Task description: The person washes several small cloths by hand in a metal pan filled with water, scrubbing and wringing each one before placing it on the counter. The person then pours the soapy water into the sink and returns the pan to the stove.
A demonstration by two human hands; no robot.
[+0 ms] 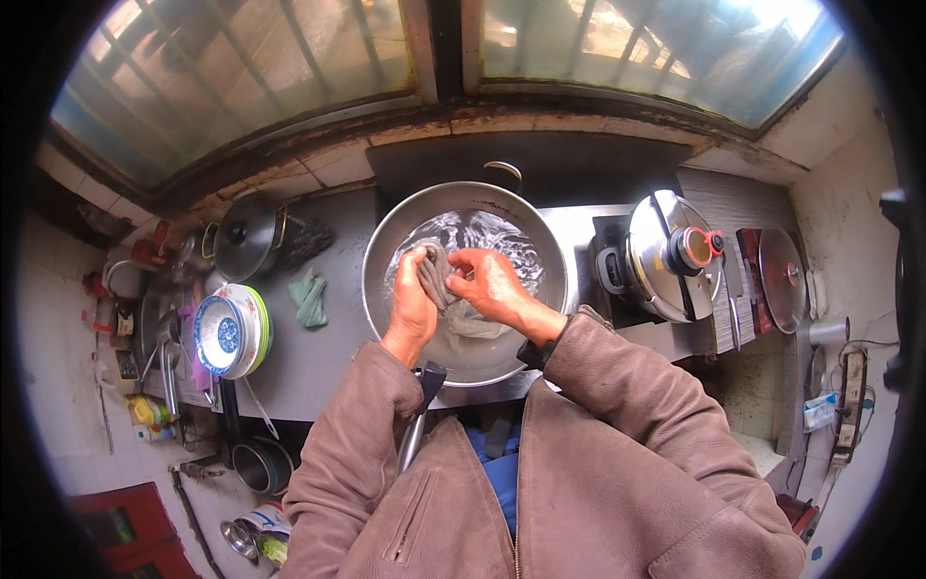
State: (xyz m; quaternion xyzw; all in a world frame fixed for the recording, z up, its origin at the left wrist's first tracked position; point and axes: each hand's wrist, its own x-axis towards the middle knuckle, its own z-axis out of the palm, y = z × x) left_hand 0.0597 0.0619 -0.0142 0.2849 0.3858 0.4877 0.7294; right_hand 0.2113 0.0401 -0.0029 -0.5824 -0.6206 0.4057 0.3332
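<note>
A large metal wok [370, 289] holding rippling water stands before me on the stove, its loop handle at the far side. Over the water, my left hand [411, 302] grips a crumpled grey-brown cloth [435, 273] between thumb and fingers. From the other side, my right hand [495, 284] has its thumb and curled fingers at the cloth's right edge. Below the hands, something pale and soft [477, 324], perhaps cloth or plastic film, lies in the water; the hands and cloth hide part of it.
Right of the wok is a pressure cooker [669, 282], then a knife [735, 318] and a glass lid [783, 279]. To the left lie a green cloth [309, 298], stacked bowls [221, 336] and a lidded black pot [246, 239]. A pan [262, 463] hangs below the counter's front edge.
</note>
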